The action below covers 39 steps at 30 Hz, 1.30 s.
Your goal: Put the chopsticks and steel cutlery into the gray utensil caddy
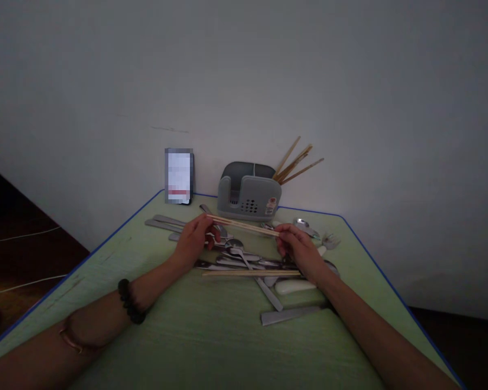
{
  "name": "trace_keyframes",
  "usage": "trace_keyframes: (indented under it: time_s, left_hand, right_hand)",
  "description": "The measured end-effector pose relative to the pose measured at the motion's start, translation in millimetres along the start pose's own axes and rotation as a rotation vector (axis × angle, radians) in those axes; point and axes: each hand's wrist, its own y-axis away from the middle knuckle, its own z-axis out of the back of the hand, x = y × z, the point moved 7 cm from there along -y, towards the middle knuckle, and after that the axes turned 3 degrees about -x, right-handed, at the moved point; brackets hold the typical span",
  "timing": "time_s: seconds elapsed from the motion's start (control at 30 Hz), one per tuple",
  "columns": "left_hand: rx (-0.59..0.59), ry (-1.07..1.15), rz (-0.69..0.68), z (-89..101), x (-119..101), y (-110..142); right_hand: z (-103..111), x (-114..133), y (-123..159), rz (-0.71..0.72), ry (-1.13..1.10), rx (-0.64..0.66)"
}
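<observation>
Between my two hands a pair of pale wooden chopsticks (244, 224) is held roughly level above the pile of cutlery. My left hand (194, 238) pinches their left end, and my right hand (299, 246) grips the right end. Below lie more chopsticks (250, 273) across the pile, beside a metal spoon (235, 246) and several other spoons and knives. A fork (330, 240) with a pale handle rests just past my right hand. Behind the chopsticks stands a grey cutlery holder (252, 195), with several chopsticks (295, 165) leaning out of its right side.
A phone (179, 176) with a lit, blurred screen leans on the wall behind the green table (179, 336). Blue edging runs around the tabletop. Flat-handled cutlery (162, 223) sticks out left of the pile, and one metal handle (290, 314) lies nearest me.
</observation>
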Motion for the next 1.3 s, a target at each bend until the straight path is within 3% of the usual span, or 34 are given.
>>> trace_keyframes:
  time_s: [0.8, 1.3]
  left_hand:
    - [0.050, -0.054, -0.068, 0.2, -9.7, 1.1]
    - [0.020, -0.043, -0.061, -4.5, -1.7, 0.5]
  right_hand:
    - [1.7, 1.1, 1.2, 0.028, 0.067, -0.008]
    - [0.8, -1.2, -0.7, -0.009, -0.040, -0.024]
